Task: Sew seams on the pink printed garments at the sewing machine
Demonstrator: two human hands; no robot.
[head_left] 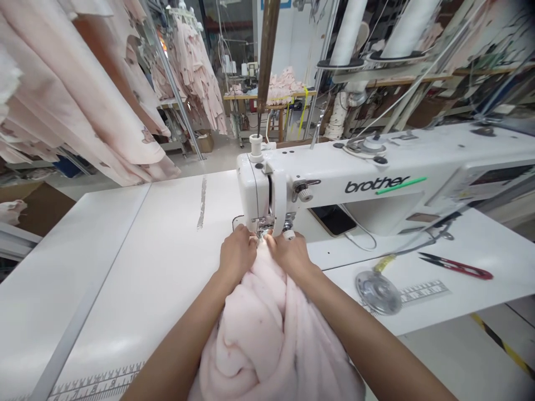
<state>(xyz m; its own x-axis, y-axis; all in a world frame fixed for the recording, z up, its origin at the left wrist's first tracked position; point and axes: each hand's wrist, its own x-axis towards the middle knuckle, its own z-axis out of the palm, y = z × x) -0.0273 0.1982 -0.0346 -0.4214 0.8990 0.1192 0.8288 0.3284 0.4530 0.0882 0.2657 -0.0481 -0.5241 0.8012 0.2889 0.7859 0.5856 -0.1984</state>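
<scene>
A bundle of soft pale pink fabric (259, 328) runs up from the table's front edge to the needle area of a white sewing machine (326, 167). On the left of the presser foot (261, 229), my left hand (238, 250) is closed on the fabric's edge. My right hand (290, 252) pinches the same fabric just to the right of the foot. A small light shines on the cloth between the hands. The fingertips are partly hidden close to the needle.
A phone (333, 220) with a white cable lies under the machine arm. To the right are red-handled thread snips (456, 265), a clear round disc (378, 292) and a ruler (424, 292). Pink garments (75, 83) hang at left; thread cones (349, 33) stand behind.
</scene>
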